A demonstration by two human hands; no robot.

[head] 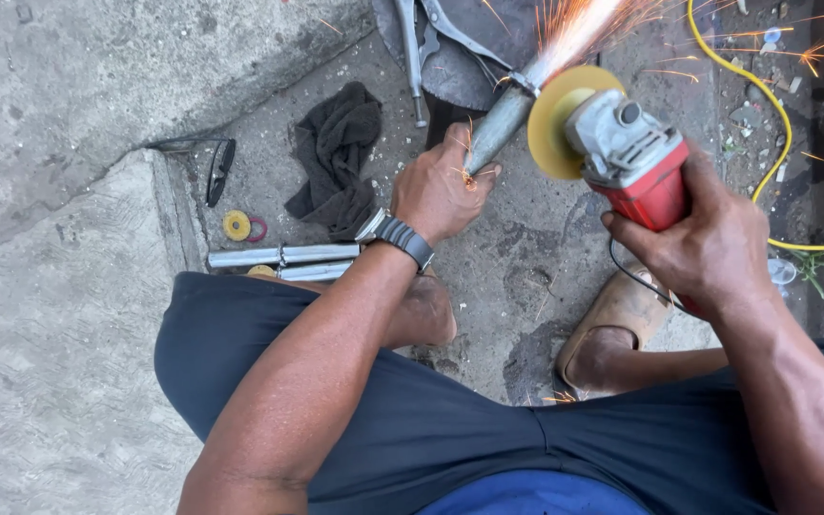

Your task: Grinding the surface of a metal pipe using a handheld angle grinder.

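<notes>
My left hand [441, 191] grips the near end of a short grey metal pipe [503, 119] that angles up and to the right. My right hand [712, 248] holds a red angle grinder [636, 157] by its body. Its yellow disc [555, 119] touches the far end of the pipe, and orange sparks [574, 24] spray upward from the contact point. A watch with a dark strap sits on my left wrist.
A dark rag [336, 153] lies left of the pipe. Several metal tubes [283, 257], small discs [237, 226] and glasses [221, 172] rest near a concrete step. Locking pliers [417, 48] lie at the top. A yellow cable [774, 105] runs on the right. My sandalled foot [612, 329] is below.
</notes>
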